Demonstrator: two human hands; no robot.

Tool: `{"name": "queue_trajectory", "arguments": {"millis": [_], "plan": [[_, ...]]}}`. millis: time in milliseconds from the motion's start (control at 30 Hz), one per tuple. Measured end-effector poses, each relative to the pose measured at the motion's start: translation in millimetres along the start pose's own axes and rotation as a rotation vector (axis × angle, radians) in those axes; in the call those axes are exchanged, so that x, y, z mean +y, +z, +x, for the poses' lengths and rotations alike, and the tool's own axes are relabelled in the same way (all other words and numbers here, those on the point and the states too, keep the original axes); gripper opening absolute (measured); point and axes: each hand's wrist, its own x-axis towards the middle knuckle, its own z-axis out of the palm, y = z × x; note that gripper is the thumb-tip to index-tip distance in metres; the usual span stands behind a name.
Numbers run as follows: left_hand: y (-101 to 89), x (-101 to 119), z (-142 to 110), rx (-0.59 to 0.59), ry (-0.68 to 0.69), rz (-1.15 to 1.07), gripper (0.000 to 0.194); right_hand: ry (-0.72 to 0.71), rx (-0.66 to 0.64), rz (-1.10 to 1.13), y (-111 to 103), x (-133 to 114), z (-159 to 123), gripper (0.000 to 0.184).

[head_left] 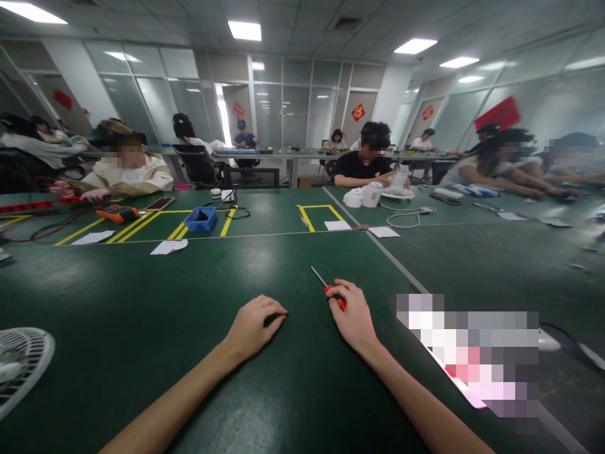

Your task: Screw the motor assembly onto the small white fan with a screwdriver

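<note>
My right hand [352, 315] is closed around the red handle of a screwdriver [321, 277]. Its thin metal shaft points away from me and to the left, over the green table [302, 378]. My left hand [258, 325] rests on the tabletop a short way to the left, fingers loosely curved and thumb apart from them, holding nothing. At the left edge lies a white fan grille [28, 359], partly cut off by the frame. To the right of my right forearm is a pale flat object [466, 391], mostly hidden by blurring.
A blue bin [201, 219], an orange-and-black meter [118, 214] and paper slips [169, 246] lie farther back near yellow tape. Across the table, a person in black [362, 157] handles white parts [371, 194]; a cable [411, 217] lies nearby. Other people sit left and right.
</note>
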Motion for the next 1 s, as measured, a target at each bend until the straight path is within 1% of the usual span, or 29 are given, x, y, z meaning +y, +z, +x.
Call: {"name": "queue_trajectory", "arguments": {"millis": [67, 133, 233, 300, 400, 467, 533, 600, 667, 767, 833, 867, 933, 1000], "plan": [[5.8, 2, 6, -0.013, 0.039, 0.019, 0.013, -0.010, 0.007, -0.008, 0, -2, -1, 0.019], [7.7, 2, 9, -0.011, 0.056, 0.031, 0.013, -0.053, 0.032, -0.028, -1, -5, -3, 0.017], [8.1, 1, 9, -0.006, 0.061, 0.043, 0.013, -0.216, 0.122, -0.053, -1, -13, -8, 0.018], [8.6, 2, 8, -0.015, 0.058, 0.055, 0.015, -0.314, 0.139, -0.019, 0, -19, -13, 0.019], [9.9, 4, 8, -0.036, 0.050, 0.068, 0.019, -0.429, 0.075, 0.085, 5, -29, -21, 0.022], [10.4, 6, 8, -0.055, 0.055, 0.063, 0.020, -0.477, 0.017, 0.150, 12, -35, -25, 0.023], [9.9, 7, 9, -0.072, 0.052, 0.046, 0.020, -0.452, -0.060, 0.195, 21, -39, -25, 0.022], [8.6, 8, 9, -0.079, 0.030, 0.024, 0.018, -0.368, -0.132, 0.199, 31, -41, -21, 0.024], [7.0, 9, 9, -0.085, 0.010, 0.007, 0.017, -0.305, -0.163, 0.194, 38, -43, -15, 0.033], [6.0, 11, 8, -0.097, 0.011, -0.014, 0.019, -0.286, -0.195, 0.162, 45, -44, -7, 0.045], [6.7, 13, 8, -0.085, 0.005, -0.031, 0.024, -0.279, -0.211, 0.130, 46, -44, -4, 0.048], [6.8, 13, 8, -0.061, -0.008, -0.041, 0.027, -0.271, -0.215, 0.113, 46, -44, -4, 0.047], [3.5, 10, 8, 0.025, -0.051, -0.052, 0.035, -0.256, -0.223, 0.078, 45, -45, -5, 0.046], [-9.2, 1, 7, 0.137, -0.099, -0.026, 0.039, -0.250, -0.238, 0.051, 43, -46, -6, 0.045]]}}
